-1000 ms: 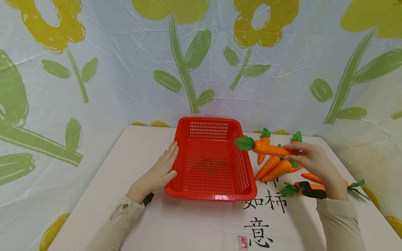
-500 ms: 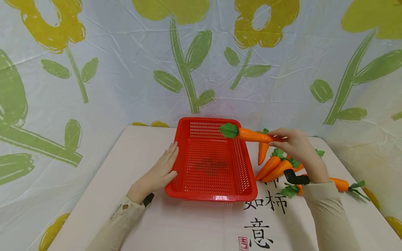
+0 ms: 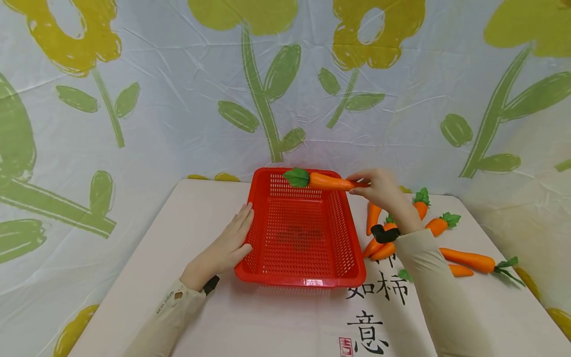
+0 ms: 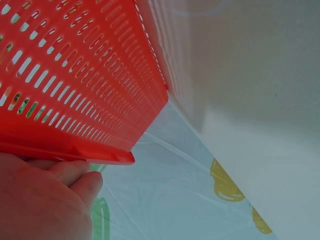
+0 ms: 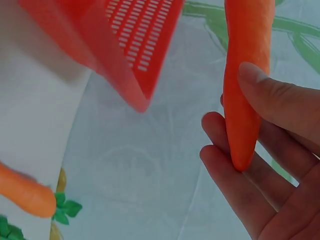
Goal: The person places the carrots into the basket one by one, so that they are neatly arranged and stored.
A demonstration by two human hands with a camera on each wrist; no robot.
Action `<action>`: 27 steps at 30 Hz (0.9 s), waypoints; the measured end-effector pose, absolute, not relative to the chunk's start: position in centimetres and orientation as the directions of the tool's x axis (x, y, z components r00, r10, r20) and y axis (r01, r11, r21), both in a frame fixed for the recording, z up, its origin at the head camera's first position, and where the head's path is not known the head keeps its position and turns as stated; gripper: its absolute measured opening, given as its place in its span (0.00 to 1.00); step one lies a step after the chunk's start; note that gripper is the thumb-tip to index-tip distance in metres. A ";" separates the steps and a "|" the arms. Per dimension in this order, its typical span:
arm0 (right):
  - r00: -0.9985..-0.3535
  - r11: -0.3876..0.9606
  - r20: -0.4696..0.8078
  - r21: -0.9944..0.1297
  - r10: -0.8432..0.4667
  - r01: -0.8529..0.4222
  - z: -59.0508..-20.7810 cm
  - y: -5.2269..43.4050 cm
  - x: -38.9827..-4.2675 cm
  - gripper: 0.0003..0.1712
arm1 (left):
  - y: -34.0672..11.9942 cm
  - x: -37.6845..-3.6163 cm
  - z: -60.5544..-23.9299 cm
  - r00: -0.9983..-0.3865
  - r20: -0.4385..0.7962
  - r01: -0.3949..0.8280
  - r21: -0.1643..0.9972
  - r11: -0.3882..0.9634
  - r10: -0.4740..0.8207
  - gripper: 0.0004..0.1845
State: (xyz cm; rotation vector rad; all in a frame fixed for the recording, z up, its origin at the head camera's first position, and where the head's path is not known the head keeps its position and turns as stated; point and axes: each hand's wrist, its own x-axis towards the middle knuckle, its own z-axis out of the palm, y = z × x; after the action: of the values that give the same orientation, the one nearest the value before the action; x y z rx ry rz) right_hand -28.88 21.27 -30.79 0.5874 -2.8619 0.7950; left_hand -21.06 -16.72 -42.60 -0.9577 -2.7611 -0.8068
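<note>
A red plastic basket (image 3: 294,238) with slotted walls stands mid-table in the head view. My left hand (image 3: 225,245) rests along its left rim, fingers fairly straight; the left wrist view shows the fingertips (image 4: 87,187) right at the rim. My right hand (image 3: 379,191) pinches a carrot (image 3: 327,181) by its narrow end between thumb and fingers. The carrot lies nearly level over the basket's back right part, its green leaves (image 3: 296,177) pointing left. In the right wrist view the thumb presses on the orange body (image 5: 245,90); the leaves are out of that frame.
Several more carrots (image 3: 468,259) lie on the table to the right of the basket, some partly hidden by the right arm. The pale table (image 3: 267,322) bears black written characters (image 3: 370,332). A flower-printed cloth (image 3: 178,99) hangs behind.
My right hand has moved left and away from me, carrying the carrot from above the other carrots to over the basket's back right. The left hand and the basket stay put.
</note>
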 end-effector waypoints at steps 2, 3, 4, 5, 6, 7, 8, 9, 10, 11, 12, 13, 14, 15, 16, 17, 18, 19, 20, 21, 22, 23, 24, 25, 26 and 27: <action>-0.918 0.787 0.207 -0.472 -0.340 -0.397 -30.9 20.5 -29.4 0.18 | -16.7 -21.1 -42.6 -0.795 0.268 0.603 0.451 0.658 0.544 0.39; -0.918 0.786 0.207 -0.474 -0.339 -0.397 -31.0 20.1 -29.6 0.18 | -16.7 -21.1 -42.7 -0.794 0.269 0.604 0.450 0.658 0.545 0.39; -0.920 0.785 0.206 -0.479 -0.334 -0.393 -31.1 19.7 -29.8 0.18 | -16.7 -21.1 -42.7 -0.793 0.271 0.605 0.449 0.657 0.545 0.39; -0.920 0.786 0.206 -0.480 -0.332 -0.391 -31.2 19.4 -30.0 0.18 | -16.7 -21.1 -42.7 -0.792 0.274 0.607 0.450 0.656 0.545 0.39; -0.922 0.782 0.201 -0.488 -0.331 -0.387 -31.4 19.0 -30.2 0.18 | -16.7 -21.1 -42.7 -0.792 0.275 0.607 0.450 0.655 0.545 0.39; -0.922 0.777 0.200 -0.497 -0.330 -0.386 -31.5 18.6 -30.5 0.17 | -16.7 -21.1 -42.7 -0.792 0.276 0.607 0.450 0.655 0.545 0.39; -0.923 0.773 0.198 -0.505 -0.330 -0.384 -31.7 18.2 -30.7 0.17 | -16.7 -21.1 -42.7 -0.792 0.276 0.607 0.448 0.656 0.544 0.39; -0.924 0.771 0.196 -0.509 -0.328 -0.382 -31.8 17.8 -30.9 0.17 | -16.7 -21.1 -42.7 -0.792 0.277 0.608 0.447 0.656 0.544 0.39; -0.925 0.769 0.190 -0.515 -0.328 -0.379 -32.1 17.5 -31.2 0.17 | -16.7 -21.1 -42.7 -0.791 0.279 0.609 0.446 0.656 0.545 0.39; -0.926 0.769 0.186 -0.517 -0.329 -0.377 -32.2 17.2 -31.5 0.17 | -16.7 -21.1 -42.7 -0.790 0.280 0.611 0.444 0.656 0.546 0.39; -0.927 0.772 0.184 -0.514 -0.325 -0.373 -32.4 17.0 -31.7 0.17 | -16.7 -21.1 -42.7 -0.788 0.283 0.614 0.442 0.655 0.548 0.39; -0.927 0.777 0.186 -0.506 -0.325 -0.374 -32.6 16.7 -31.9 0.17 | -16.7 -21.1 -42.7 -0.785 0.284 0.617 0.438 0.654 0.551 0.39; -0.930 0.784 0.181 -0.500 -0.321 -0.368 -32.7 16.5 -32.1 0.17 | -16.7 -21.1 -42.7 -0.783 0.284 0.619 0.434 0.654 0.553 0.39; -0.931 0.788 0.179 -0.496 -0.319 -0.365 -32.9 16.3 -32.3 0.17 | -16.7 -21.1 -42.7 -0.782 0.285 0.622 0.431 0.654 0.555 0.40; -0.932 0.789 0.176 -0.496 -0.318 -0.363 -33.0 16.1 -32.5 0.18 | -16.7 -21.1 -42.7 -0.780 0.285 0.623 0.430 0.654 0.557 0.40; -0.933 0.793 0.174 -0.491 -0.316 -0.361 -33.1 15.9 -32.6 0.17 | -16.8 -21.1 -42.7 -0.780 0.283 0.623 0.429 0.654 0.558 0.40; -0.933 0.795 0.170 -0.489 -0.316 -0.359 -33.2 15.7 -32.8 0.17 | -16.8 -21.1 -42.7 -0.780 0.282 0.624 0.429 0.654 0.559 0.40; -0.933 0.796 0.167 -0.488 -0.319 -0.359 -33.2 15.5 -32.9 0.17 | -16.8 -21.1 -42.7 -0.780 0.281 0.624 0.428 0.654 0.560 0.40; -0.936 0.797 0.157 -0.492 -0.315 -0.350 -33.3 15.3 -33.1 0.17 | -16.8 -21.1 -42.6 -0.780 0.280 0.623 0.428 0.654 0.559 0.40; -0.939 0.799 0.144 -0.495 -0.311 -0.341 -33.4 15.1 -33.2 0.17 | -16.8 -21.1 -42.6 -0.780 0.280 0.623 0.429 0.654 0.559 0.40; -0.941 0.802 0.136 -0.495 -0.309 -0.335 -33.4 14.9 -33.3 0.17 | -16.8 -21.1 -42.6 -0.780 0.281 0.623 0.430 0.653 0.560 0.40; -0.943 0.805 0.129 -0.494 -0.307 -0.329 -33.5 14.7 -33.4 0.17 | -16.8 -21.1 -42.6 -0.780 0.281 0.624 0.430 0.653 0.560 0.40; -0.944 0.808 0.125 -0.491 -0.306 -0.327 -33.6 14.5 -33.5 0.17 | -16.7 -21.1 -42.6 -0.779 0.282 0.624 0.429 0.653 0.560 0.40; -0.946 0.809 0.122 -0.492 -0.301 -0.321 -33.8 14.3 -33.6 0.16 | -16.7 -21.1 -42.6 -0.779 0.283 0.625 0.427 0.653 0.560 0.40; -0.948 0.808 0.117 -0.498 -0.296 -0.314 -33.9 14.1 -33.6 0.16 | -16.7 -21.1 -42.6 -0.779 0.285 0.625 0.428 0.653 0.559 0.40; -0.948 0.808 0.117 -0.500 -0.295 -0.313 -34.0 13.9 -33.7 0.16 | -16.7 -21.1 -42.6 -0.779 0.285 0.625 0.427 0.654 0.559 0.40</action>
State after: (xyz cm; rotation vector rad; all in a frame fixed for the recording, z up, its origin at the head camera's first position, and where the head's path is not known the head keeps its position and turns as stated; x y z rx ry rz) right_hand -33.72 13.90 -34.04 0.4968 -2.9547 0.8257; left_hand -21.10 -16.75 -42.57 -0.9850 -2.7386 -0.7805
